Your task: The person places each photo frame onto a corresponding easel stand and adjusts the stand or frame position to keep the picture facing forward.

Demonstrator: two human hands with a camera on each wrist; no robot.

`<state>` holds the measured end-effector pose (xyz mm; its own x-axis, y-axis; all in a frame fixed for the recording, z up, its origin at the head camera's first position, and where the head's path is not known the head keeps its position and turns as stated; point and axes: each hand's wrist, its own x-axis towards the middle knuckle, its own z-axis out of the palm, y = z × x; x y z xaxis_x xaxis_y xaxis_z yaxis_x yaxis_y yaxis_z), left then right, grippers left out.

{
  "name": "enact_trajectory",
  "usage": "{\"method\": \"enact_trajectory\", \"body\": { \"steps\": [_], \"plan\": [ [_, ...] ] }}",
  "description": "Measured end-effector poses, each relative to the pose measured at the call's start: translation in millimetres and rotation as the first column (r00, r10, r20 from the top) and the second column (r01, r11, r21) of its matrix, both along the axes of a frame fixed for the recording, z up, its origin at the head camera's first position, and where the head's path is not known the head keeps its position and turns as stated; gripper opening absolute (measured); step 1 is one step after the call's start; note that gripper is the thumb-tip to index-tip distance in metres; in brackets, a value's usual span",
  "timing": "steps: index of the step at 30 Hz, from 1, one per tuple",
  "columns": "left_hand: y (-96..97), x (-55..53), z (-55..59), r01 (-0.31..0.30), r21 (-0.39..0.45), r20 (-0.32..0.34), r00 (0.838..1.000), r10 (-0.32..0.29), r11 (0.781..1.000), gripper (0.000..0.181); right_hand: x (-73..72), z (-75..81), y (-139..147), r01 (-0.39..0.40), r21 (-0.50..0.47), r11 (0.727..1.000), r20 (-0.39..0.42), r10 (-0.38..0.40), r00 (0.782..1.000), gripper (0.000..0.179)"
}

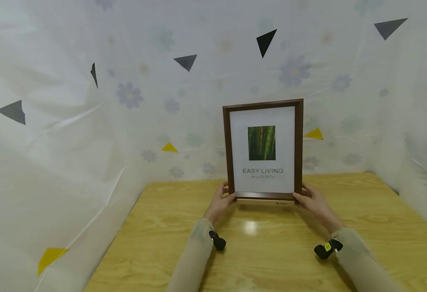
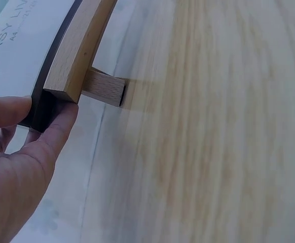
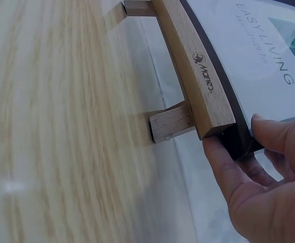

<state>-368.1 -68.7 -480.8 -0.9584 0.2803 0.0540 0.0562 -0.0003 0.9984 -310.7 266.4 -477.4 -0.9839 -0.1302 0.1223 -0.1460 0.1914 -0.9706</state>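
Note:
A dark brown picture frame (image 1: 262,146) stands nearly upright, showing a green bamboo print and the words EASY LIVING. Under its bottom edge runs the ledge of a small wooden easel (image 3: 203,83), whose stubby feet touch the tabletop. At the frame's lower left corner, my left hand (image 1: 220,201) pinches the edge, thumb on the front and fingers behind and below. My right hand (image 1: 318,206) grips the lower right corner in the same way. In both wrist views a fingertip lies against the end of the easel ledge. Most of the easel is hidden behind the frame.
The wood-grain table (image 1: 162,243) spreads beneath both arms. Behind it hangs pale flowered sheeting (image 1: 199,97), with black, grey and yellow triangles on it, close to the table's back edge. A black camera (image 1: 218,241) is strapped to the left wrist, another (image 1: 326,249) to the right.

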Motion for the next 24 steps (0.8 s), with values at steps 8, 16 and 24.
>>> {"method": "enact_trajectory", "body": {
  "steps": [8, 16, 24],
  "plan": [
    [-8.5, -2.6, -4.8, -0.012, 0.021, -0.008, 1.000, 0.013, 1.000, 0.056, -11.2, -0.1, -13, 0.049, 0.055, 0.997, 0.002, -0.050, 0.999, 0.069],
    [-20.0, -3.6, -3.3, -0.034, 0.022, -0.038, 0.999, 0.035, 0.999, 0.055, -27.1, -2.2, -27, 0.083, 0.079, 0.993, -0.042, -0.080, 0.996, 0.065],
    [-28.5, -3.4, -3.5, -0.054, -0.016, -0.043, 0.998, 0.053, 0.998, 0.054, -34.7, -2.8, -36, 0.073, 0.082, 0.994, -0.042, -0.070, 0.997, 0.062]
  ]
}}
